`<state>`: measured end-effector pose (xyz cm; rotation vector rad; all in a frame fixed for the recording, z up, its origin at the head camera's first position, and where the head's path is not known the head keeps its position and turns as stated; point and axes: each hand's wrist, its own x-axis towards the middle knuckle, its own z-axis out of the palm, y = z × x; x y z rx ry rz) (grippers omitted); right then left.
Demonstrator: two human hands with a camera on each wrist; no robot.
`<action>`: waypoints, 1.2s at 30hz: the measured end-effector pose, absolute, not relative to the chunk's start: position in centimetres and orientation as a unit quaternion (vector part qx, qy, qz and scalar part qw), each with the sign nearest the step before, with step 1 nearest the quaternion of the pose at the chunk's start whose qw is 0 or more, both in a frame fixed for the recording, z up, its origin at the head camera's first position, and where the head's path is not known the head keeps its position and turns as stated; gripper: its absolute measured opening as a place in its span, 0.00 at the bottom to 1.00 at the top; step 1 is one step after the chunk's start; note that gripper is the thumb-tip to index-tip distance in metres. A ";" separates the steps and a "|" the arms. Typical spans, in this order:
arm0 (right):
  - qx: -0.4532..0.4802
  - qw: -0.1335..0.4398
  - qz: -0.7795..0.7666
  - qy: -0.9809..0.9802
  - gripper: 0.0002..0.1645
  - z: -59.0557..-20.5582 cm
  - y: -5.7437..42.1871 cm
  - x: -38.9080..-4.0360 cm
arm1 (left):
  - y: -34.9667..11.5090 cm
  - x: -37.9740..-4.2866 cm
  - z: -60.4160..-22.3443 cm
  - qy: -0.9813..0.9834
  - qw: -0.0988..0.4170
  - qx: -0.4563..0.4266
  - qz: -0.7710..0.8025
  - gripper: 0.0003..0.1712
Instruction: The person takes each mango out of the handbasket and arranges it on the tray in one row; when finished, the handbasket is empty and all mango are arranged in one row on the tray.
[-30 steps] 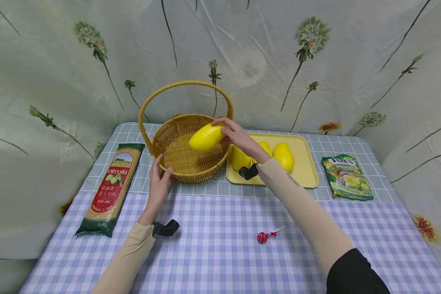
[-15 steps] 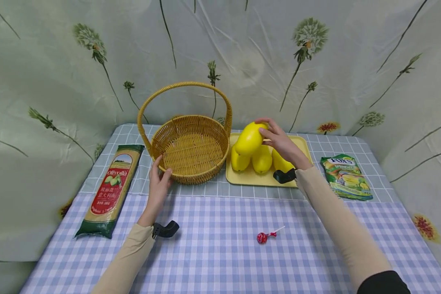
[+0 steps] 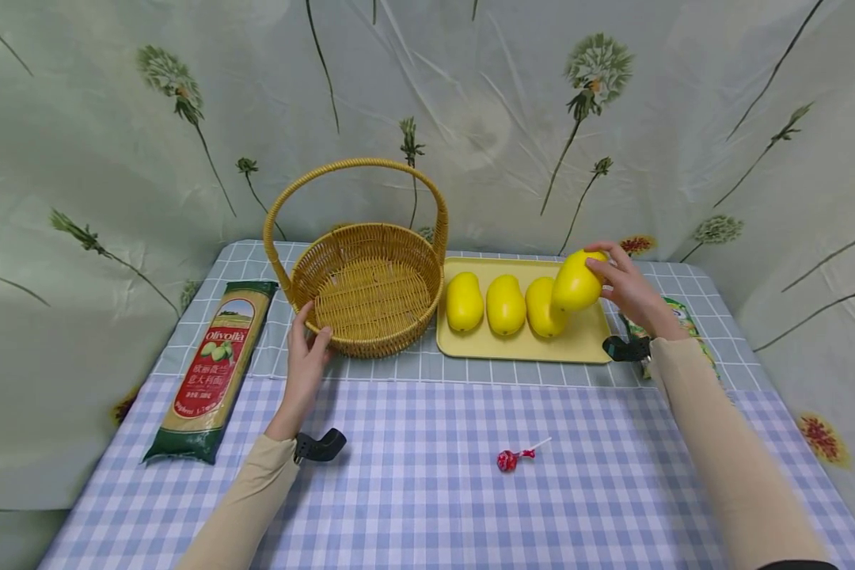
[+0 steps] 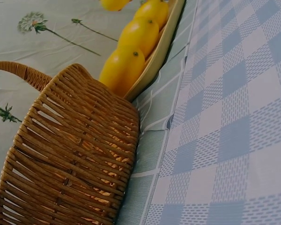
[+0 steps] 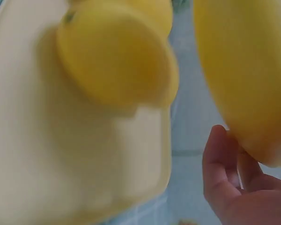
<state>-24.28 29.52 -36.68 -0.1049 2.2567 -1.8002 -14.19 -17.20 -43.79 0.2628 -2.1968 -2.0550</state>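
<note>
In the head view my right hand (image 3: 636,289) holds a smooth yellow mango (image 3: 577,281) by its upper right end, raised over the right part of the yellow tray (image 3: 587,348). Three more mangoes lie side by side on that tray, the rightmost mango (image 3: 541,305) partly overlapped by the held one. In the right wrist view, fingers (image 5: 220,164) curl at the lower end of the held mango (image 5: 248,70). My left hand (image 3: 306,364) grips the front left rim of a wicker basket (image 3: 378,297), which has nothing in it. The left wrist view shows the basket's woven side (image 4: 75,150).
On the left lies a long spaghetti packet (image 3: 214,372). A green candy bag (image 3: 680,317) lies at the right, partly hidden by my right arm. Near the front is a red lollipop (image 3: 509,460) on the checked tablecloth (image 3: 413,491). The basket's tall handle (image 3: 356,164) arches upward.
My right hand has carried the mango from over the basket rightward to above the tray's right part, uncovering the other mangoes. My left hand has stayed at the basket rim.
</note>
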 end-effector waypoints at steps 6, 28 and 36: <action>-0.003 0.167 -0.562 0.810 0.23 -38.1 32.1 -24.2 | -17.2 -14.2 -43.7 -0.723 0.063 0.088 -0.682 0.32; 0.000 0.195 -0.442 0.875 0.31 -40.1 31.1 -25.3 | -17.2 -14.3 -43.8 -0.714 0.060 0.082 -0.693 0.32; 0.004 0.174 -0.414 0.894 0.31 -40.0 30.7 -24.8 | -17.1 -14.3 -43.7 -0.725 0.063 0.090 -0.680 0.32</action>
